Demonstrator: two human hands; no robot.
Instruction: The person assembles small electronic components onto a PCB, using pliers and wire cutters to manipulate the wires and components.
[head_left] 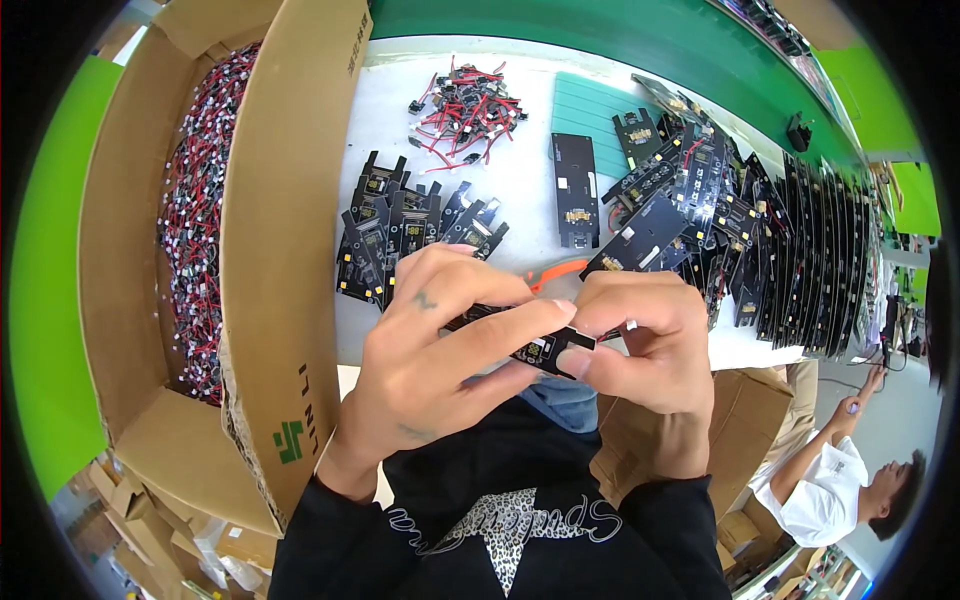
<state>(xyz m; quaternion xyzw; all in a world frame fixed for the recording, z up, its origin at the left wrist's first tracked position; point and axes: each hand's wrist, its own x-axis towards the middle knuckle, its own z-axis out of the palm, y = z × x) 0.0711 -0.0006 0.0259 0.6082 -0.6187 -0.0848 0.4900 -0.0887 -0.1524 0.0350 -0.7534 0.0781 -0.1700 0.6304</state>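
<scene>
A narrow black circuit board [545,352] is held in front of my chest, its right end tilted down. My left hand [425,345] is closed around the board, with fingers lying along it. My right hand [650,345] pinches its right end between thumb and forefinger. A small white connector [630,325] shows by the right fingers, with a bit of red wire beside it. Just beyond my hands lies an orange-handled tool [558,272], partly hidden. A pile of similar boards [410,225] sits beyond my left hand.
A cardboard box [285,200] at the left holds many red-and-black wire leads [205,200]. More leads [470,110] lie heaped on the white table [390,95]. Loose boards [690,180] and a long row of stacked boards [820,260] fill the right. A person [830,480] is at far right.
</scene>
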